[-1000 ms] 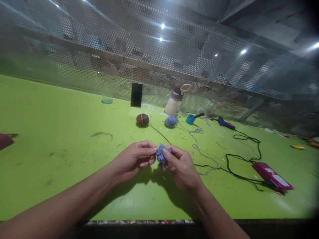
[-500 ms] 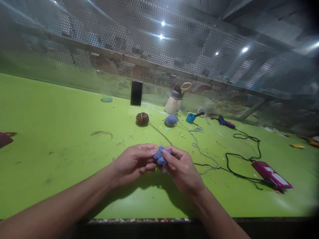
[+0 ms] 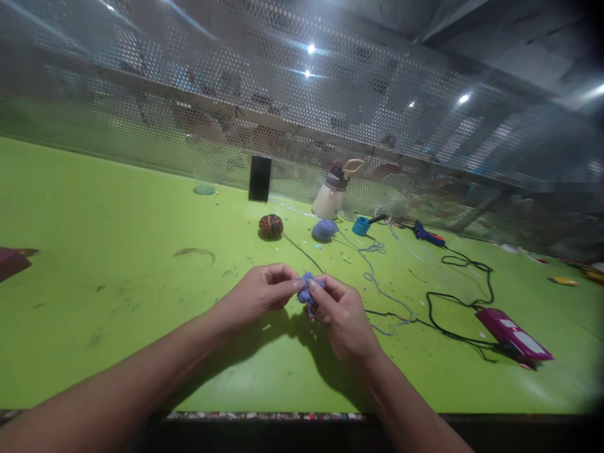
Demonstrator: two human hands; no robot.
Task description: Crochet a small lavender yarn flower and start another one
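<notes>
Using left hand [image 3: 259,291] and right hand [image 3: 348,318], I pinch a small bunched blue yarn piece [image 3: 304,296] above the lime-green surface [image 3: 127,283].

The left forearm [image 3: 155,360] and right forearm [image 3: 406,396] converge forward, the left hand [image 3: 258,294] pinching with thumb opposed to bent fingers, the right hand [image 3: 346,314] pinching likewise, thumb uppermost, both hands close together

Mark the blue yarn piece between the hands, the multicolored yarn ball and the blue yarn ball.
Blue yarn piece [image 3: 304,294], head view: its exposed front.
Multicolored yarn ball [image 3: 270,226], head view: middle of its wound side.
Blue yarn ball [image 3: 324,230], head view: middle of its near side.
</notes>
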